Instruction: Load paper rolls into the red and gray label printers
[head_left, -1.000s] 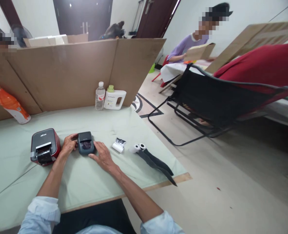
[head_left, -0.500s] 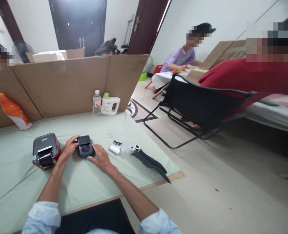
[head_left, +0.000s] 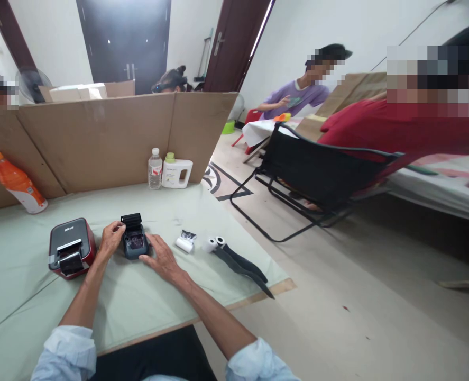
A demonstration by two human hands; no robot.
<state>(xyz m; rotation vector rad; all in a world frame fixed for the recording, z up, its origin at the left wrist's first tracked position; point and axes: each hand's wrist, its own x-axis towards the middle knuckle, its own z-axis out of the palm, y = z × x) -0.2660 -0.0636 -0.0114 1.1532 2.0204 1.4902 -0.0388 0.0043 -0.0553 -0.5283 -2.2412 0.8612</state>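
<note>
A small dark grey label printer [head_left: 133, 239] sits on the pale green table [head_left: 28, 301], its lid tipped up at the back. My left hand [head_left: 110, 239] grips its left side with fingers on the lid edge. My right hand [head_left: 159, 258] lies flat against its right side and front. A bigger red and black printer [head_left: 71, 247] stands just left of my left hand. To the right of my right hand lie a white paper roll [head_left: 184, 243] and two rolls with long black strips [head_left: 234, 260] trailing toward the table edge.
An orange bottle [head_left: 15, 182] leans at the back left; a water bottle [head_left: 154, 169] and a white jug [head_left: 176, 171] stand against the cardboard wall [head_left: 99, 137]. A black folding chair [head_left: 313, 174] and other people are off to the right.
The small printer's lid has come open and now stands up at the back. My hands stay on either side of it. The view has shifted slightly.
</note>
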